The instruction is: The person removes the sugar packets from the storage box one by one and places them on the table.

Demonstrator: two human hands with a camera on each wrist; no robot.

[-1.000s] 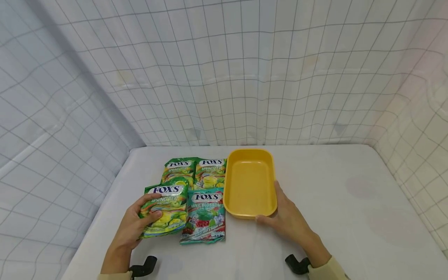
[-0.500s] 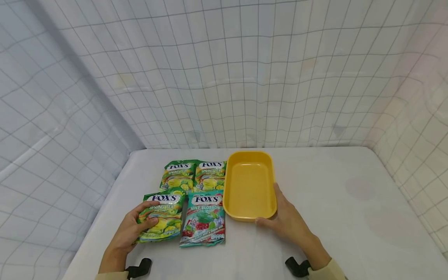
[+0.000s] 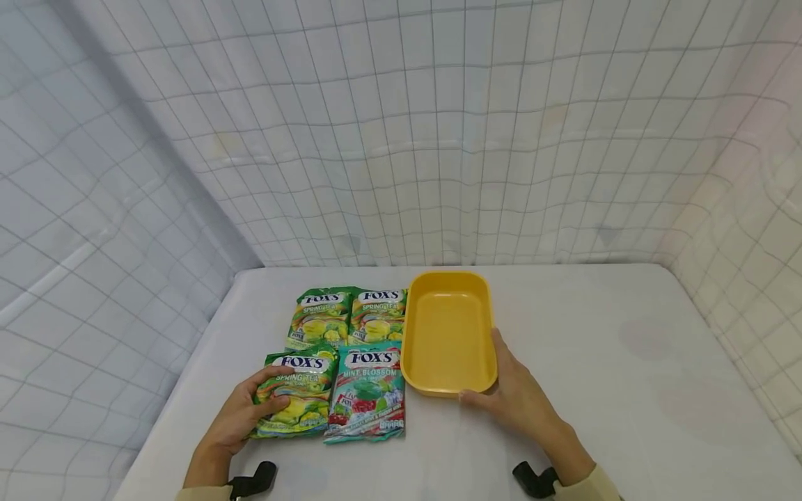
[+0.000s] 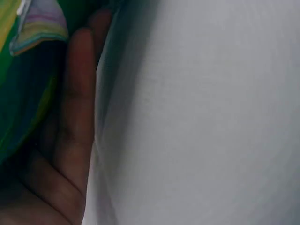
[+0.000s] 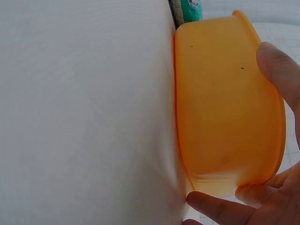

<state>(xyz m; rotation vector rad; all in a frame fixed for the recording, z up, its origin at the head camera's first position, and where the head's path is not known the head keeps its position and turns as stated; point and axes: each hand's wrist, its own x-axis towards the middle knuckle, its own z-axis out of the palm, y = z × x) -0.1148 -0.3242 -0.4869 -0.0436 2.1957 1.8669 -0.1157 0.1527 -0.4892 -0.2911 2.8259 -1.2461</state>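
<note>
My left hand (image 3: pixel 241 414) grips the left side of a green Fox's Spring Tea candy bag (image 3: pixel 307 386), front left on the table. In the left wrist view, fingers (image 4: pixel 77 103) lie along the bag's edge against the white cloth. Directly right of it a teal Fox's Mint Blossom candy bag (image 3: pixel 366 390) lies flat. Two more Spring Tea bags (image 3: pixel 321 321) lie behind them, side by side. My right hand (image 3: pixel 523 403) holds the near right corner of a yellow plastic tray (image 3: pixel 447 341). The right wrist view shows the thumb on the tray's rim and fingers by its wall.
The white-covered table (image 3: pixel 601 376) extends to the right of the tray. White grid-patterned sheeting (image 3: pixel 438 153) rises at the back and both sides. The tray's left side stands close beside the bags.
The left hand has brought the Spring Tea bag down and nearer, off the rear bag, then slightly right against the Mint Blossom bag. The right hand and tray stay put.
</note>
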